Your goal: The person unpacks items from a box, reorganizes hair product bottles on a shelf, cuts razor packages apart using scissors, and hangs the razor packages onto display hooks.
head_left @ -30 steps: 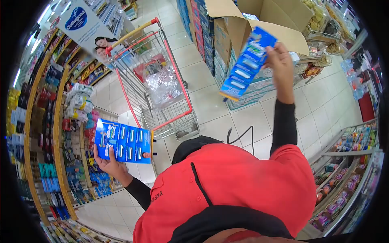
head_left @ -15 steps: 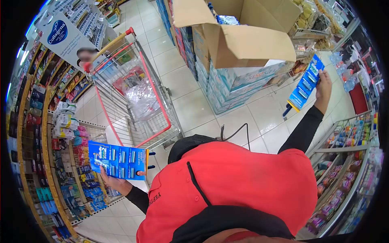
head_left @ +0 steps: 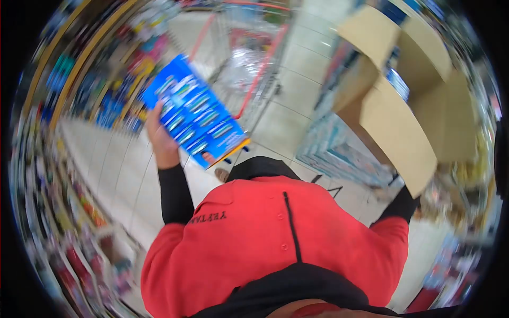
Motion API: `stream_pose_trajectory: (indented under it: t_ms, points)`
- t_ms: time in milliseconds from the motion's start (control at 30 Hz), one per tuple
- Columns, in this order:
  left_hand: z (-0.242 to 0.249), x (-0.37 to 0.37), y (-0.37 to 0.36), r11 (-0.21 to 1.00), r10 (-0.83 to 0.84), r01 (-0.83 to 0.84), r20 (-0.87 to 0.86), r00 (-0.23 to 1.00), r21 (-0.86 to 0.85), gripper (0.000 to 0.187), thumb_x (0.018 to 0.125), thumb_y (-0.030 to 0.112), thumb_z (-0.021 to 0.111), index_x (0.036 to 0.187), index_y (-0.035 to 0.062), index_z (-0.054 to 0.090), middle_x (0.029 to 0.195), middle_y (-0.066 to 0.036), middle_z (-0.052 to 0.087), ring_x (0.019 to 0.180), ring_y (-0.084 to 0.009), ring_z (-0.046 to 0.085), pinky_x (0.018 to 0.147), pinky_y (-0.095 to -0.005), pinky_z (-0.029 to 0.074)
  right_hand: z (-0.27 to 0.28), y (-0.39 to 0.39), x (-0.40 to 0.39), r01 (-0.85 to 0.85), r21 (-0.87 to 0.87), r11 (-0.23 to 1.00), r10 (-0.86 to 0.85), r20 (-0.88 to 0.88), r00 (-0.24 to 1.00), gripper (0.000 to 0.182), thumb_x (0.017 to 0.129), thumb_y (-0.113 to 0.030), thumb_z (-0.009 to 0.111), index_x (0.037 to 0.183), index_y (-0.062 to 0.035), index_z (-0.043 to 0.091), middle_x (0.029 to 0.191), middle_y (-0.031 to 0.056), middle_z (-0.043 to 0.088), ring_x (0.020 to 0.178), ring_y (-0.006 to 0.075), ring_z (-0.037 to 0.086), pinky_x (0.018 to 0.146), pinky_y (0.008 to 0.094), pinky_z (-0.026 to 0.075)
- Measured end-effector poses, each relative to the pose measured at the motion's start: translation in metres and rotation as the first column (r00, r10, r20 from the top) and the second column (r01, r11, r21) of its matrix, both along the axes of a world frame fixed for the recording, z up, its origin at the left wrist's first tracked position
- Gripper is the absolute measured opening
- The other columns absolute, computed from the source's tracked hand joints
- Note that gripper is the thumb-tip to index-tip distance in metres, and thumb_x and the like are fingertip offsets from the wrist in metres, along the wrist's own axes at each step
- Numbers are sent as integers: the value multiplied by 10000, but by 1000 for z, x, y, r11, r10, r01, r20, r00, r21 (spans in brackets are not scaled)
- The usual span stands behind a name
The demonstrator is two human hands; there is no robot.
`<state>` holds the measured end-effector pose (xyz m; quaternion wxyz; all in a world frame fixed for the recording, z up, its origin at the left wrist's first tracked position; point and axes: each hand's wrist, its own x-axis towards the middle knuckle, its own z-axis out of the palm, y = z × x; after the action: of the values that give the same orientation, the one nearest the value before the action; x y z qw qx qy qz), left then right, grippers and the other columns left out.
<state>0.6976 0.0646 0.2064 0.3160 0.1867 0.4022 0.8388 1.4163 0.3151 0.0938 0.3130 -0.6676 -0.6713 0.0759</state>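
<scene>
My left hand (head_left: 163, 140) is closed on the left edge of a blue card of razors (head_left: 196, 114), tilted, with several razors in rows and a yellow strip along its lower edge. Dark handle ends poke out below the card. On the other side, my right sleeve (head_left: 400, 205) runs up behind the flap of an open cardboard box (head_left: 400, 132). That flap hides my right hand, so neither its fingers nor anything in them can be seen.
A shopping cart (head_left: 269, 58) with red rails and a clear plastic bag (head_left: 246, 69) stands ahead. Shelves of packed goods (head_left: 114, 100) line the left side. Patterned cartons (head_left: 339, 148) are stacked under the open box. Much of the view is motion-blurred.
The view has turned, shifting the cart and box to the right. My left hand has raised and tilted its razor card. My right hand, earlier holding another razor card, has gone behind the box flap.
</scene>
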Motion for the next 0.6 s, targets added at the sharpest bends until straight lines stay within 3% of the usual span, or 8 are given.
stream_pose_trajectory:
  t_ms: [67, 233, 400, 467, 500, 567, 600]
  points:
    - [13, 13, -14, 1000, -16, 16, -22, 1000, 22, 217, 797, 143, 544, 976, 22, 526, 888, -68, 589, 757, -149, 592, 682, -273, 487, 0, 11, -8, -42, -24, 999, 43, 57, 997, 224, 812, -162, 515, 927, 21, 572, 789, 89, 598, 675, 118, 526, 604, 238, 425]
    - [4, 12, -36, 999, 35, -35, -25, 999, 2, 198, 816, 107, 513, 990, 12, 520, 925, -91, 593, 786, -164, 599, 685, -272, 498, 17, 11, -20, -60, -10, 998, 61, 122, 991, 220, 813, -160, 510, 917, 24, 574, 797, 100, 601, 683, 129, 535, 621, 247, 435]
    - [-9, 5, -57, 991, 128, -126, -34, 991, 45, 287, 844, 138, 488, 1092, -5, 461, 992, -130, 577, 860, -206, 595, 744, -323, 497, 52, -51, -21, 53, 197, 979, -64, 50, 997, 216, 815, -157, 506, 907, 26, 575, 806, 111, 605, 691, 140, 543, 638, 255, 445]
    - [-13, -3, -68, 985, 166, -164, -43, 985, 60, 302, 857, 151, 481, 1114, -3, 448, 1015, -119, 570, 865, -199, 592, 749, -316, 491, 73, -94, -34, 203, 378, 903, -185, -85, 979, 215, 816, -156, 504, 903, 27, 576, 809, 115, 606, 694, 144, 547, 645, 258, 449]
    - [-16, -8, -73, 984, 174, -172, -49, 984, 43, 294, 859, 154, 480, 1109, 0, 453, 1008, -116, 574, 857, -195, 594, 742, -309, 493, 85, -119, -47, 350, 445, 824, -265, -244, 933, 215, 816, -156, 503, 901, 27, 576, 811, 118, 607, 696, 146, 548, 649, 260, 451]
    - [-23, -15, -79, 983, 181, -181, -71, 981, 10, 275, 864, 164, 483, 1089, 7, 466, 992, -111, 582, 844, -184, 598, 723, -297, 500, 106, -164, -80, 694, 518, 499, -195, -714, 673, 223, 820, -166, 497, 894, 31, 571, 801, 139, 589, 705, 205, 554, 683, 331, 464]
    - [-25, -19, -80, 987, 164, -164, -72, 984, 5, 275, 864, 164, 483, 1089, 7, 466, 992, -111, 582, 844, -184, 598, 723, -297, 500, 121, -185, -91, 689, 575, 441, -111, -727, 678, 231, 826, -189, 490, 877, 23, 565, 756, 129, 572, 681, 208, 539, 666, 342, 451]
